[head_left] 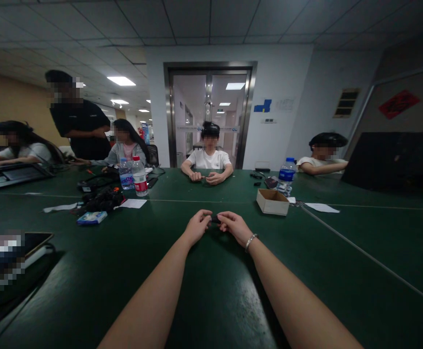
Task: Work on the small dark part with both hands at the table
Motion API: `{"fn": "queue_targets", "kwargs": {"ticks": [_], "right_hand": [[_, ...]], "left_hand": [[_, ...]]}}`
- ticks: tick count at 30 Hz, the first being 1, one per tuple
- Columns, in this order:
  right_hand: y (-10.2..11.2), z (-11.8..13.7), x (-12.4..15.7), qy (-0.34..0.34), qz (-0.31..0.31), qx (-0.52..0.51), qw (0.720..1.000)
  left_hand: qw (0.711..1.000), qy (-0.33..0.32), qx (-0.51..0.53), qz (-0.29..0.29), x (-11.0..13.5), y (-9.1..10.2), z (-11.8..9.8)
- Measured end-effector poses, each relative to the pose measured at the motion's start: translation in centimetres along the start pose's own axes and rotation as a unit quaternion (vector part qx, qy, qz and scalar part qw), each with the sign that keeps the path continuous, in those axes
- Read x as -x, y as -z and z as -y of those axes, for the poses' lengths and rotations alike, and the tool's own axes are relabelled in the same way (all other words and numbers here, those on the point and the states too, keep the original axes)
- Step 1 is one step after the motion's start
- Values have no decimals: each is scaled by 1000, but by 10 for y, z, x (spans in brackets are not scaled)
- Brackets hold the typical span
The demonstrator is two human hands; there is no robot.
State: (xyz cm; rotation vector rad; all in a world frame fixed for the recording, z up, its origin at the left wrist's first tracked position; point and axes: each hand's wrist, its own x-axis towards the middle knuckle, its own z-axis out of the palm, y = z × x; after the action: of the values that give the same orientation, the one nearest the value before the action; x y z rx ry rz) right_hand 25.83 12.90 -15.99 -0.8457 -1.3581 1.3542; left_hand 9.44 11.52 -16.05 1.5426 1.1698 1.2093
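Note:
Between my two hands is a small black object, just above the green table; its kind is too small to make out. My left hand pinches its left end between thumb and fingertips. On the other side, my right hand grips the right end, its fingers curled in and a silver bracelet on the wrist. The fingers cover part of the object. Beyond my right hand stands an open cardboard box, apart from it.
Water bottles and a heap of black gear lie to the left, near a blue packet. A blue-labelled bottle and a cable are at right. A person sits opposite; others sit or stand around.

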Motion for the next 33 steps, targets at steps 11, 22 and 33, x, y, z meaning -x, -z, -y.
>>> {"fn": "queue_targets", "kwargs": {"ticks": [11,22,33], "right_hand": [[-1,3,1,-5,-4,4,1000],[0,1,0,-7,-4,0,1000],[-2,-1,0,3,2,46,999]], "left_hand": [[1000,-20,-2,9,1,0,-1],[1000,-24,-4,-4,2,0,-3],[999,-32,10,24,-1,0,2]]}}
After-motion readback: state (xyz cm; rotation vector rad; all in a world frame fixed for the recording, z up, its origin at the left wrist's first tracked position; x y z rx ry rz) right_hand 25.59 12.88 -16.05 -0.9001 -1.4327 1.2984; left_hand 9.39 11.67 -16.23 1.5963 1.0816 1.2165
